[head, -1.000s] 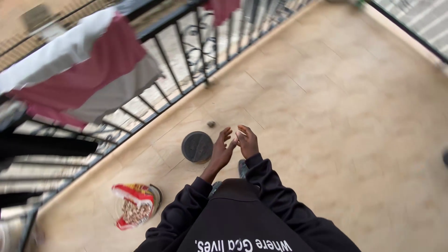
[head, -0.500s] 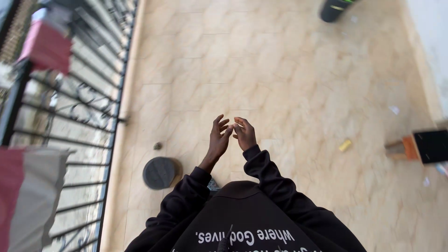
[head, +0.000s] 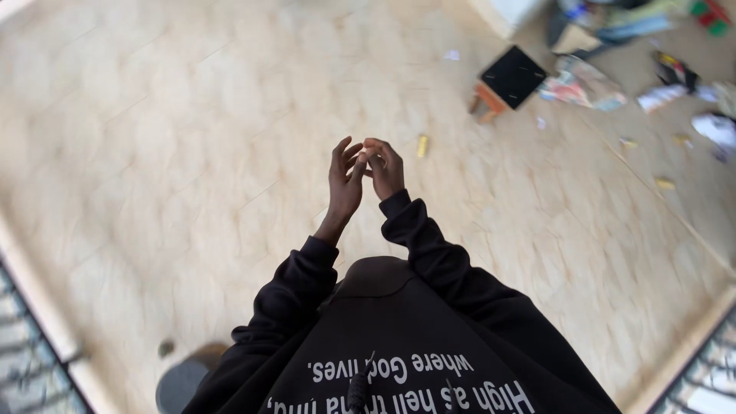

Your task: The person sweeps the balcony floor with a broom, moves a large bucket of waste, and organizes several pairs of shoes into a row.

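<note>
My left hand (head: pixel 343 182) and my right hand (head: pixel 386 165) are raised together in front of my chest, above a beige tiled floor (head: pixel 192 138). The left hand's fingers are spread and point upward. My right hand's fingers curl in against the left fingertips. The blur hides whether anything small sits between them. Both arms are in black sleeves. The nearest thing on the floor is a small yellow object (head: pixel 422 146), just right of my hands.
A low stool with a black top (head: pixel 512 77) stands at the upper right, beside scattered papers and packaging (head: pixel 586 83). A dark round lid (head: pixel 178 385) and a small stone (head: pixel 165 347) lie at the lower left by a metal railing (head: pixel 31 368).
The view has swung right, away from the railing and hanging cloths; the lid slid to the lower left and the stool came in at the top. My hands stay together, rising a little.
</note>
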